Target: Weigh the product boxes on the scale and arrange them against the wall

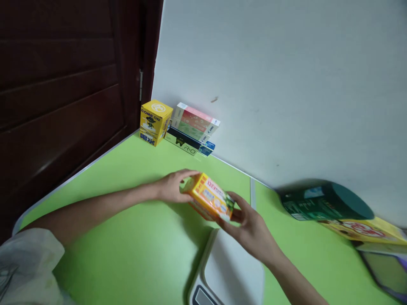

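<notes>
One head-worn camera gives the view, looking forward and steeply down from above the person's forearms onto the green worktop (143, 241). It faces a white wall (280, 84), with a dark wooden door (57, 76) filling the upper left. The left hand (173, 186) and right hand (246, 222) sit close, around the frame's middle; the digital scale (238, 271) is cut by the bottom edge. The framing is wide and tilted, so the wall-side edge slopes down rightward.

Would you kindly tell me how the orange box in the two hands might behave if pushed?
The orange box is probably fairly stiff: its edges look straight between the left hand and right hand. Its flat faces suggest sliding rather than rolling.
</notes>
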Available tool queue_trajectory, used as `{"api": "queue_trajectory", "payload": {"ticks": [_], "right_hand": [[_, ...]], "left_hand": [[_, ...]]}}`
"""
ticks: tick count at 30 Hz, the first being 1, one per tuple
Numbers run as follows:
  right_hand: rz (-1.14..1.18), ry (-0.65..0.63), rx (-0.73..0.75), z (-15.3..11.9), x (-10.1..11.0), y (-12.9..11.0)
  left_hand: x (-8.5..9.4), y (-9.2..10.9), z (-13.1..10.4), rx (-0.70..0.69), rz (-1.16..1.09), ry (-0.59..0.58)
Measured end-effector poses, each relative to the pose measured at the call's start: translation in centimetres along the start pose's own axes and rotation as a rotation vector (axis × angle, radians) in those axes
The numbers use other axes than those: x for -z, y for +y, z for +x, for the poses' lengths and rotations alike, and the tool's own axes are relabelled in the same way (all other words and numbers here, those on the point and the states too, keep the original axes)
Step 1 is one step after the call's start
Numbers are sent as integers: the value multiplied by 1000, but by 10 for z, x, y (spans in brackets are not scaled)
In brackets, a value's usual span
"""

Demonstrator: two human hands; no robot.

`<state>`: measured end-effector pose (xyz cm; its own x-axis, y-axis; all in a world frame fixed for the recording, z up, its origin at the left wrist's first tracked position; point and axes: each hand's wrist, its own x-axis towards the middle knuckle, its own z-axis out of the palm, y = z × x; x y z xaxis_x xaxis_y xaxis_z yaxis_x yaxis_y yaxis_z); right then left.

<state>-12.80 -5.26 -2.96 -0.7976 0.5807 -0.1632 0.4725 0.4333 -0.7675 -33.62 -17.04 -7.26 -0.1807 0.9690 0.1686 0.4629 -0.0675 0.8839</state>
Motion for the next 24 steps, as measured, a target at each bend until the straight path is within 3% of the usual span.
{"api": "queue_trajectory", "payload": {"ticks": [2, 5, 8, 11, 14, 24], "right_hand": [[61, 18, -24, 36, -8, -8], [34, 62, -55, 89, -19, -18], [-28, 109, -55, 131, -32, -26], [-51, 104, -27, 163, -44, -30], [-81, 67, 14, 186, -53, -28], [-22, -2, 39, 235, -61, -35]], "left_hand": [[13, -21, 4, 56, 32, 249], [30, -58, 11, 264, 131, 608], [50, -91, 22, 381, 241, 746], [66, -114, 36, 416, 349, 762], [71, -125, 46, 473, 488, 708], [68, -126, 48, 517, 621, 649]]}}
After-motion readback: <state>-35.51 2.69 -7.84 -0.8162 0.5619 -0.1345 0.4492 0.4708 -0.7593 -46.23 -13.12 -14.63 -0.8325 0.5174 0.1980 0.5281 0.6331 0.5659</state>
